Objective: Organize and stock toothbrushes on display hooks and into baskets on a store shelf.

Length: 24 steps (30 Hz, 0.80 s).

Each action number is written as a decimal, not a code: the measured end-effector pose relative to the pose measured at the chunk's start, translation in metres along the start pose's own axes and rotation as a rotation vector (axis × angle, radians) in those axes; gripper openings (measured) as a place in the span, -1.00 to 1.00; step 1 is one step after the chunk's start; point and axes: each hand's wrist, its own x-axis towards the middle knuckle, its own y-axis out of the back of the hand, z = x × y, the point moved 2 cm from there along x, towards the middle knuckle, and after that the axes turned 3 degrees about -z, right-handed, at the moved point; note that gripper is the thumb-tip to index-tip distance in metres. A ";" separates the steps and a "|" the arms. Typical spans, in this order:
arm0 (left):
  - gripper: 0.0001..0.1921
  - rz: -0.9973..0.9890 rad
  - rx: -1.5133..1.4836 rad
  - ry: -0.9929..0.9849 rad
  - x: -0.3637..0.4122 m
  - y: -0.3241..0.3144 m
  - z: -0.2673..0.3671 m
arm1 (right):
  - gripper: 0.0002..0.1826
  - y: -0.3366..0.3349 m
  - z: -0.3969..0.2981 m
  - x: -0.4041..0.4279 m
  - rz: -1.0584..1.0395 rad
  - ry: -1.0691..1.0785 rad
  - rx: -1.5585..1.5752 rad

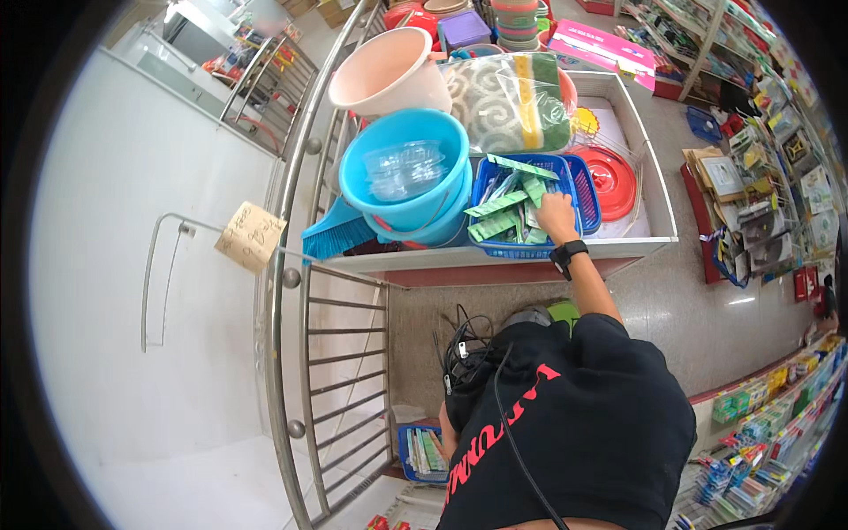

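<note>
My right hand (555, 215), with a black watch on its wrist, reaches into a blue plastic basket (513, 252). Its fingers are at the slim green-and-white packs (497, 225) heaped inside, which look like toothbrush packs. Whether the fingers grip one is hard to make out. A second blue basket (583, 192) sits against the right side of the first. Of my left arm only a bit of forearm shows beside my black shirt; the left hand is out of view. Near that forearm, low down, a blue basket (401, 440) holds more slim packs.
Stacked blue buckets (404, 199) with clear plastic containers inside stand left of the basket, beside a blue brush (338, 228). Behind are a pink bucket (391, 73) and a bagged patterned textile (497, 106). A red lid (603, 182) lies rightward. A metal railing (344, 331) runs along the left.
</note>
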 end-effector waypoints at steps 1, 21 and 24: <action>-0.66 -0.041 0.016 0.036 0.005 -0.007 0.007 | -0.75 -0.006 0.018 0.006 -0.058 -0.047 -0.014; -0.69 0.161 0.019 -0.053 0.058 0.010 0.056 | -0.69 -0.172 0.076 0.155 -0.095 0.723 0.053; -0.67 0.381 0.053 0.098 0.014 0.001 0.002 | -0.72 -0.217 0.000 0.138 -0.461 0.639 0.017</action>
